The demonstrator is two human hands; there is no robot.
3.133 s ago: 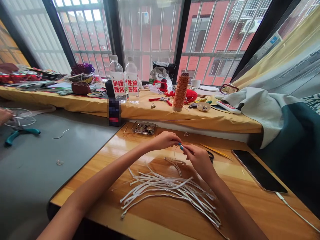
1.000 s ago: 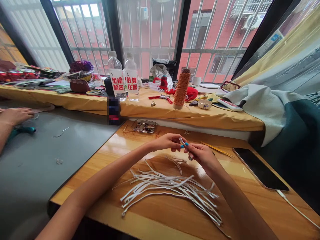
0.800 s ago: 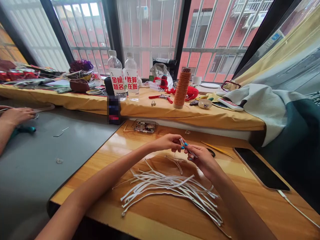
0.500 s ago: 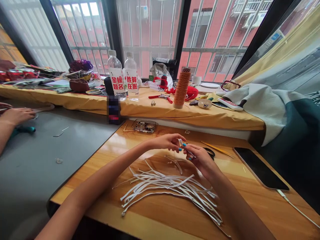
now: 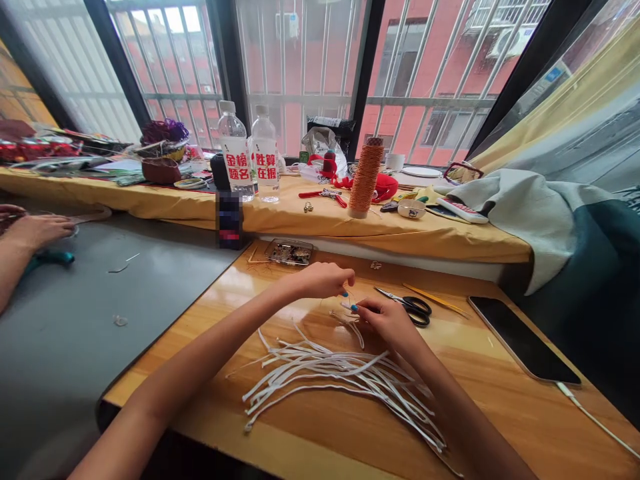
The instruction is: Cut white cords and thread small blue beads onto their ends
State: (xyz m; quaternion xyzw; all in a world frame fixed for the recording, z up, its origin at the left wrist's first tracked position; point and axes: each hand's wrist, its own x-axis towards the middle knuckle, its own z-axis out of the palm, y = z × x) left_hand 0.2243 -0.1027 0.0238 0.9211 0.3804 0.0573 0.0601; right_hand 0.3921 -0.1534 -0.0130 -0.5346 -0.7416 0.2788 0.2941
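My right hand (image 5: pixel 384 319) is closed in a pinch on a short end of white cord (image 5: pixel 346 305). To its left and slightly higher, my left hand (image 5: pixel 327 280) has its fingers curled together on what looks like a fine brown thread (image 5: pixel 352 291), which runs down toward the cord end. Below both hands, a loose bundle of white cords (image 5: pixel 320 370) lies across the wooden table. A few short cord pieces (image 5: pixel 353 325) rest just under my right hand. Black-handled scissors (image 5: pixel 417 308) lie to the right of that hand, blades pointing left.
Yellow tweezers (image 5: pixel 435 300) and a phone (image 5: pixel 523 339) on a cable lie at right. A clear box of small beads (image 5: pixel 290 252) stands at the back. The ledge holds a spool of orange thread (image 5: pixel 366 179), bottles (image 5: pixel 235 153) and pliers (image 5: pixel 325 195). Another person's hand (image 5: pixel 43 230) is at far left.
My hands have moved apart slightly, the left going left and the right going down and left. The scissors now show more fully, and the thread between my hands has come into view.
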